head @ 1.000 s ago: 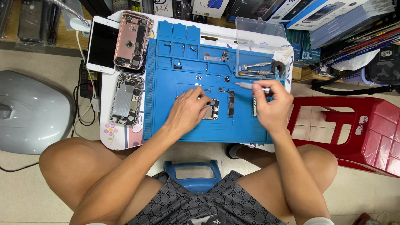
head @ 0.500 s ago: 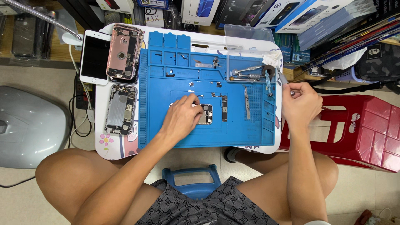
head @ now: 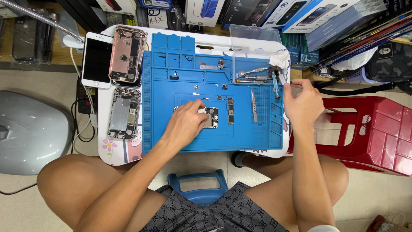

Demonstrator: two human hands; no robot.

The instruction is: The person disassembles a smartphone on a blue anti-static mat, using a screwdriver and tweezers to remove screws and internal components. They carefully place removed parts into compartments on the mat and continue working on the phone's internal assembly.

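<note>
Dark and blue phone boxes (head: 274, 13) line the top; a white phone's black screen (head: 97, 60) lies left

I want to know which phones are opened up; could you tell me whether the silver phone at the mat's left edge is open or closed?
Open: the silver phone lies screenless, its internal parts exposed.

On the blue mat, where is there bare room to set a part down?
Free: the mat's bottom strip below the circuit board, and the stretch left of the left hand. Crowded: the top right around the screwdrivers, tweezers and right hand.
</note>
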